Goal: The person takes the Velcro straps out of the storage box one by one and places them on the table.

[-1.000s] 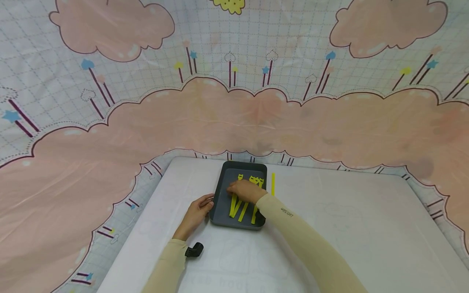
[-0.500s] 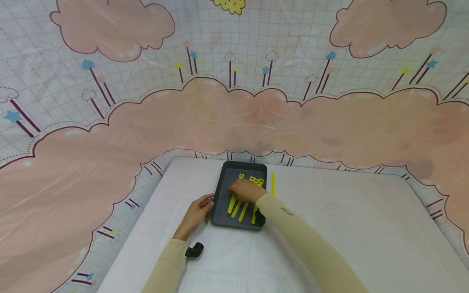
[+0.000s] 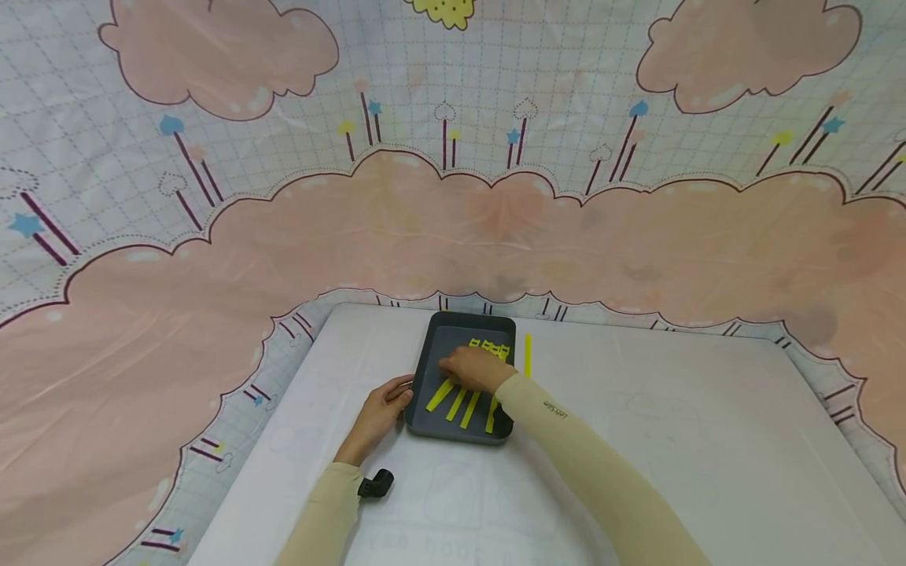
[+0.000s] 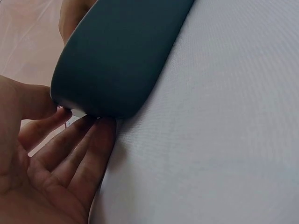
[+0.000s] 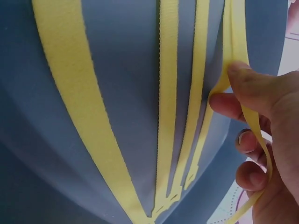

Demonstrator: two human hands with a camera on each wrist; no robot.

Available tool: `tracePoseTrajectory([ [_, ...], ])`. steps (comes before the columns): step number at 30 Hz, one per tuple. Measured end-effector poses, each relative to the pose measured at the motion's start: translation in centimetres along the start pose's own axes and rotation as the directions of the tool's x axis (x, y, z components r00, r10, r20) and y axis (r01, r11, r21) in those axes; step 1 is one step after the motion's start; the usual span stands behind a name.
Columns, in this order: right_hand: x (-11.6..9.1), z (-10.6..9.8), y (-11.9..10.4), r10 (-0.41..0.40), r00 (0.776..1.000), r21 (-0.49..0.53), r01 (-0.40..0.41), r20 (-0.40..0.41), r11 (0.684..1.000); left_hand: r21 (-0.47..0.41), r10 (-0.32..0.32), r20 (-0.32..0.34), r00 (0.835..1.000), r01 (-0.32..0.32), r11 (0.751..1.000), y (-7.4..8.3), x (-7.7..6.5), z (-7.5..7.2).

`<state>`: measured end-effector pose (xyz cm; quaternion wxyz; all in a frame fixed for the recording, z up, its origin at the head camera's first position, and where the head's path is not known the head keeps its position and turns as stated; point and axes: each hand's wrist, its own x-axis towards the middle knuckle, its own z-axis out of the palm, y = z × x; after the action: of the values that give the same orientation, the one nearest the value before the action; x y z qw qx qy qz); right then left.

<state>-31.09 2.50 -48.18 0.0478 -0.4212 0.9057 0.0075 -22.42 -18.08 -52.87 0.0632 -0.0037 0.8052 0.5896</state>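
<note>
In the head view, a dark grey tray (image 3: 433, 346) holds several yellow cable ties, flat soft straps with slotted ends, fanned out side by side. My right hand (image 3: 476, 369) reaches over them. Its thumb and index finger pinch the leftmost yellow cable tie (image 5: 239, 37) in the right wrist view, and part of that strap runs down along the curled fingers. The other cable ties (image 5: 168, 93) lie flat on the tray floor. My left hand (image 3: 382, 410) rests at the tray's left side. Its nearly straight fingers (image 4: 96, 154) and thumb touch the outer wall and rim.
A further yellow strip (image 3: 528, 355) lies on the white table (image 3: 672, 440), just right of the tray. Behind the table hangs a patterned cloth (image 3: 453, 236) with pink clouds. A small black device (image 3: 375, 483) sits at my left wrist.
The leftmost cable tie's lower end has swung left, away from its neighbour, while its slotted end has shifted right beside the others. My left hand stays still; the right has barely moved.
</note>
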Motion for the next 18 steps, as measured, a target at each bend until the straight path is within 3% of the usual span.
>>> tracePoseTrajectory([
  [11, -0.56, -0.47, 0.1, -0.026, 0.999, -0.056, 0.023, -0.047, 0.998, 0.001, 0.001, 0.0, 1.0, -0.001, 1.0, 0.07, -0.11, -0.06],
  [18, -0.84, -0.05, 0.11, -0.032, 0.999, -0.122, 0.027, -0.034, 0.992, -0.009, 0.002, -0.004, 1.0, -0.002, 1.0, 0.35, -0.17, 0.03],
])
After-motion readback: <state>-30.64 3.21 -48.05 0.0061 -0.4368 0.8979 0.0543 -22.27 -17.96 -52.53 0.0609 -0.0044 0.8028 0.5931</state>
